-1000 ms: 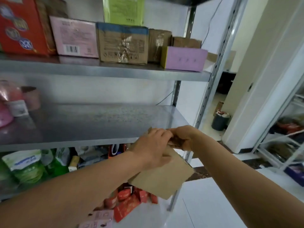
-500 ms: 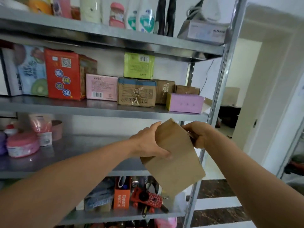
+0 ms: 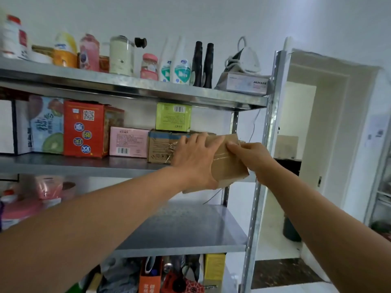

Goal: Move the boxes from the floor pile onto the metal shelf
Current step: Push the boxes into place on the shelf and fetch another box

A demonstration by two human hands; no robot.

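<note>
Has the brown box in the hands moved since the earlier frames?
Yes. The brown box has risen from below the box-lined shelf up to its level, at its right end.

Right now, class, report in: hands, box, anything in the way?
Left hand holds box, right hand pinches its right edge. Box tilted at shelf right end, not set down. Taped carton close beside; space behind hidden.
</note>
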